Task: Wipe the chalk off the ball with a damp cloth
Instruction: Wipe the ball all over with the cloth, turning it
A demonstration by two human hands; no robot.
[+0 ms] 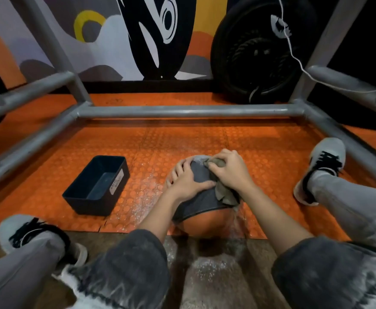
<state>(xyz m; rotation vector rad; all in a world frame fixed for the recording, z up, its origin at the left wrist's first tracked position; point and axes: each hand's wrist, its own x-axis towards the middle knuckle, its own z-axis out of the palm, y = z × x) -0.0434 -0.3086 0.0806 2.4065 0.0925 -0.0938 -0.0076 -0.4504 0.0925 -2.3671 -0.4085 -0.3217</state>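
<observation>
An orange ball with a wide grey band (201,202) sits on the orange studded floor between my legs. White chalk shows on the band's far end near my fingers. My left hand (186,180) lies flat on the ball's left side, with its fingers spread over the surface. My right hand (228,169) grips a crumpled grey-green cloth (224,194) and presses it against the ball's upper right side. Part of the cloth hangs out below my right wrist.
A dark rectangular tub (96,185) stands on the floor left of the ball. Grey metal frame bars (189,110) cross in front and run along both sides. My shoes (326,158) flank the ball. Chalk dust (145,197) speckles the floor. A black tyre (257,52) leans at the back.
</observation>
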